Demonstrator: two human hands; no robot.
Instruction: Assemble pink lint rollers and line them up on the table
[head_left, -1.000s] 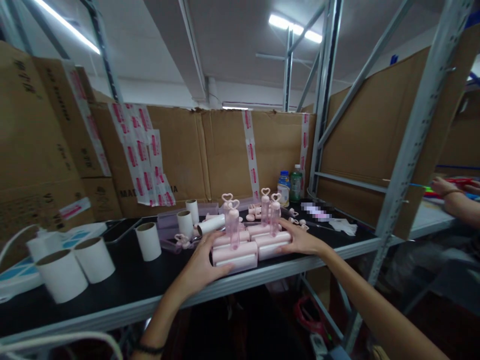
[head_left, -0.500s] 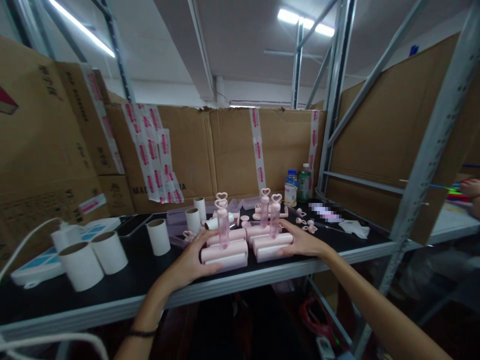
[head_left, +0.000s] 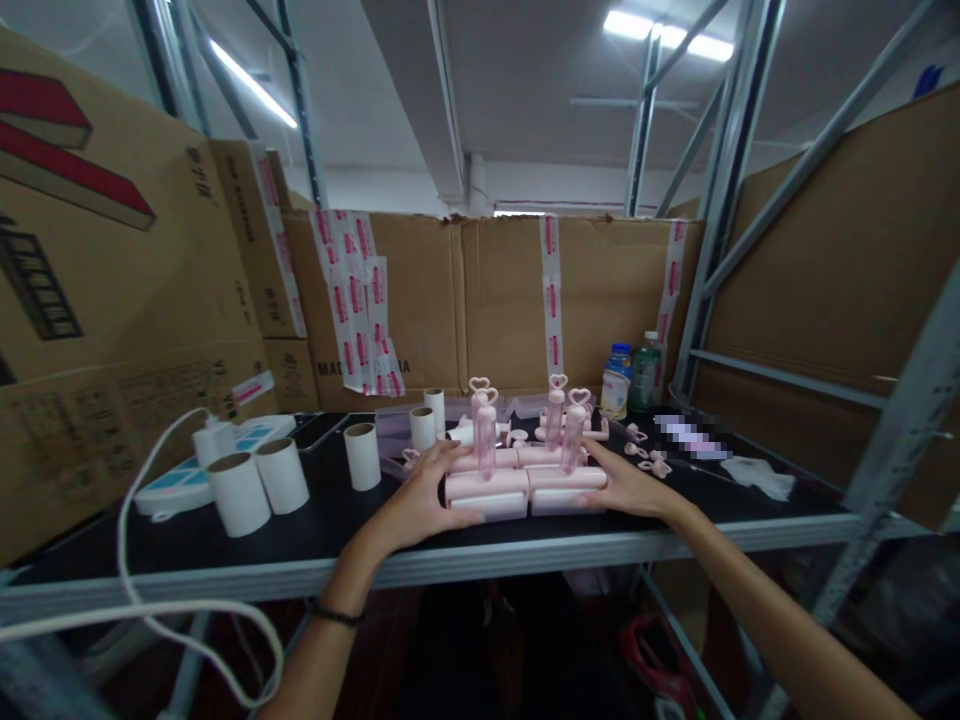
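Left hand (head_left: 424, 502): grasped the pink rollers (head_left: 487, 486) at their 9 o'clock end.
Right hand (head_left: 630, 487): grasped their 3 o'clock end.
Rollers: sat near the desk's (head_left: 322, 530) 6 o'clock edge, heart-topped sticks (head_left: 487, 445) upright among them.
Bottles (head_left: 616, 383): stood towards 1 o'clock from the rollers.

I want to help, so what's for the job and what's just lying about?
Probably the job's:
- pink pieces between the left hand and right hand
- heart-topped tubes upright among them

Probably lying about:
- blue-capped bottle
- green bottle
- crumpled tissue
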